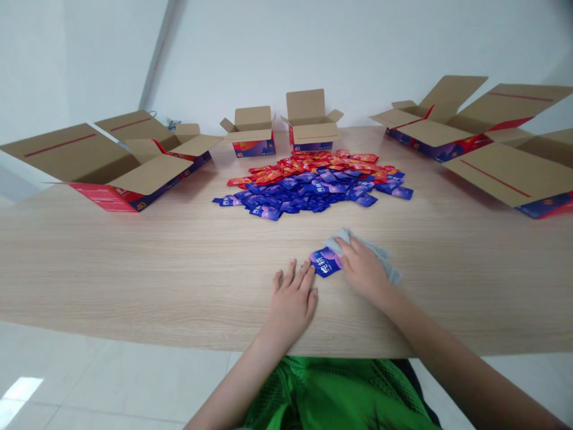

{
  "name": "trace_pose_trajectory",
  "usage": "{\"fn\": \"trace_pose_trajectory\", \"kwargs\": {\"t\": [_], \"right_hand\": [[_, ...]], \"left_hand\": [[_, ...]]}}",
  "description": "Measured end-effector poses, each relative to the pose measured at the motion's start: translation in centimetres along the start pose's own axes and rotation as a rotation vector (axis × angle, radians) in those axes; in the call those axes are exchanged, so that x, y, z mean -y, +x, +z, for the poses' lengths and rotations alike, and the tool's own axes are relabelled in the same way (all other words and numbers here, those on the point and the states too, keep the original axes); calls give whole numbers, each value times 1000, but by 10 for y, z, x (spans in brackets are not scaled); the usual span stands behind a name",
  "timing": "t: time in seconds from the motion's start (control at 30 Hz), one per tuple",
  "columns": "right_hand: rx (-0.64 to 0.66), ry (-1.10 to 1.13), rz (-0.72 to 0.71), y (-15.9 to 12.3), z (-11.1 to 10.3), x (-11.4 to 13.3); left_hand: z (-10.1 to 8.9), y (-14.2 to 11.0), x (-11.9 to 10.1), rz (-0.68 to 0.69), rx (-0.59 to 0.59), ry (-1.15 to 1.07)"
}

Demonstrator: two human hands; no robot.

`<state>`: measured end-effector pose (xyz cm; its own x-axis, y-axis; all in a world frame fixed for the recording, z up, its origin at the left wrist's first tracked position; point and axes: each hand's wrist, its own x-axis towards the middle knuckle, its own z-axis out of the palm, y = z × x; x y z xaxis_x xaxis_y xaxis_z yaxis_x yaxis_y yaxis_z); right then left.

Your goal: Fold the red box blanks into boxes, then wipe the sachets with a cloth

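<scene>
A blue sachet (326, 263) with white lettering and a pink-purple patch lies flat on the wooden table, between my two hands. My left hand (293, 298) rests on the tabletop with its fingers stretched out, fingertips touching the sachet's left corner. In my right hand (363, 269) is a light grey cloth (380, 254), pressed against the sachet's right side; part of the cloth trails out to the right. Beyond my hands spreads a heap of blue sachets (304, 191), with red sachets (308, 164) along its far side.
Open cardboard boxes stand around the heap: two small ones, a left one (253, 146) and a right one (312, 143), at the back. Larger ones flank it, including a left box (134, 191) and a right box (537, 173). The table's front edge (201, 345) runs near my body.
</scene>
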<state>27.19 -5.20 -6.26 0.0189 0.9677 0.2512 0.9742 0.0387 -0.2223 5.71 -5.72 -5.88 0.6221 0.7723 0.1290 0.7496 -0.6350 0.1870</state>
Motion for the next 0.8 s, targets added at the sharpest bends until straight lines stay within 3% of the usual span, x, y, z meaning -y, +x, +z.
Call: {"fn": "trace_pose_trajectory", "kwargs": {"t": [0.07,0.13,0.27,0.33,0.5,0.57,0.8], "right_hand": [[-21,-49,112,3,0,-10],[-26,-93,104,3,1,-1],[22,-51,-211,-1,5,42],[44,-14,-278,-1,5,47],[-15,11,47,6,-1,-1],[-33,2,112,7,-1,-10],[53,18,-284,-3,6,37]], "left_hand": [[0,0,0,1,-2,7],[0,0,-1,-1,-5,15],[-2,0,-2,-2,4,17],[-2,-1,-1,1,8,16],[0,-1,0,20,-18,22],[1,-1,0,18,-17,19],[-2,0,-1,0,22,-4]]}}
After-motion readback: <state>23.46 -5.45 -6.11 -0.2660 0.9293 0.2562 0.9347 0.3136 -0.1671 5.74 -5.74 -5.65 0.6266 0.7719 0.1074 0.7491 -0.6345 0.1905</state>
